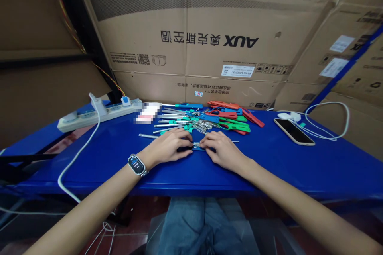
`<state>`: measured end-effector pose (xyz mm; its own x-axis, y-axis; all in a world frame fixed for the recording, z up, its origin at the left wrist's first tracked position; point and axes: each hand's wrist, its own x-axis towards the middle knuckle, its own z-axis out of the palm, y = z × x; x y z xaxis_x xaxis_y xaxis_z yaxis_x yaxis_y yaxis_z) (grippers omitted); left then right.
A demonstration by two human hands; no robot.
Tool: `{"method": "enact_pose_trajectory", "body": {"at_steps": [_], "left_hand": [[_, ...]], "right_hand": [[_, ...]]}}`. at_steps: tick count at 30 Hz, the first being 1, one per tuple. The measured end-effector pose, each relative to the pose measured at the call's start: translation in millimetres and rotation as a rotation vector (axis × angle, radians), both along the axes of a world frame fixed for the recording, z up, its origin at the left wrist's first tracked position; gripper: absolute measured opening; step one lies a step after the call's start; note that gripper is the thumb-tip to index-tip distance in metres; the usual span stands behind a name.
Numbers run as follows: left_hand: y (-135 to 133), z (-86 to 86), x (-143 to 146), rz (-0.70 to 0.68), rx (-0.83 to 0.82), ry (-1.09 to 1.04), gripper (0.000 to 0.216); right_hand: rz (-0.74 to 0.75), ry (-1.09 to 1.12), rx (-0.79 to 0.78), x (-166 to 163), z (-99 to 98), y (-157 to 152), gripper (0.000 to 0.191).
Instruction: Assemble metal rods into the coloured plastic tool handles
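Near the table's front edge, my left hand (171, 146) and my right hand (222, 150) meet with fingers bent and pinched. Between the fingertips is part of a stick lighter (196, 146), a small clear and silver piece with some blue below it; the fingers hide most of it. From behind my left hand a metal tube (147, 136) sticks out to the left; I cannot tell if it joins the held lighter. Just beyond lies a pile of lighter parts: metal tubes with teal pieces (170, 121), red handles (226, 114), green handles (235, 126) and blue handles (209, 118).
A white power strip (101, 113) with a plugged-in cable stands at the back left, beside a blurred white and pink item (148, 112). To the right lie a phone (295, 131) and a white charging cable (324, 137). A cardboard wall (194, 16) closes off the back.
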<state>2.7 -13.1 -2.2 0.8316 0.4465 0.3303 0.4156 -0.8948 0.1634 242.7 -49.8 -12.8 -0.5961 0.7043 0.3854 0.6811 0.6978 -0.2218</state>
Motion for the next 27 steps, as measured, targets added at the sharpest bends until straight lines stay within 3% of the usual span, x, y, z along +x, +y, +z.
{"method": "enact_pose_trajectory", "body": {"at_steps": [6,15,22,27], "left_hand": [[3.3,1.5,-8.0,0.127,-0.111,-0.082,0.035],[6.8,-1.8,-9.2,0.183,-0.187,-0.044,0.026],[12.8,-9.5,-6.7,0.23,-0.2,-0.065,0.022],[13.6,-9.1,-4.7,0.223,-0.193,-0.143,0.019]], "right_hand": [[0.011,-0.009,0.007,9.1,1.9,5.6,0.021],[-0.052,-0.028,0.051,-9.2,17.6,9.9,0.01],[-0.07,-0.063,-0.156,-38.1,20.0,34.8,0.008],[-0.112,-0.006,-0.152,-36.9,10.6,36.2,0.008]]}}
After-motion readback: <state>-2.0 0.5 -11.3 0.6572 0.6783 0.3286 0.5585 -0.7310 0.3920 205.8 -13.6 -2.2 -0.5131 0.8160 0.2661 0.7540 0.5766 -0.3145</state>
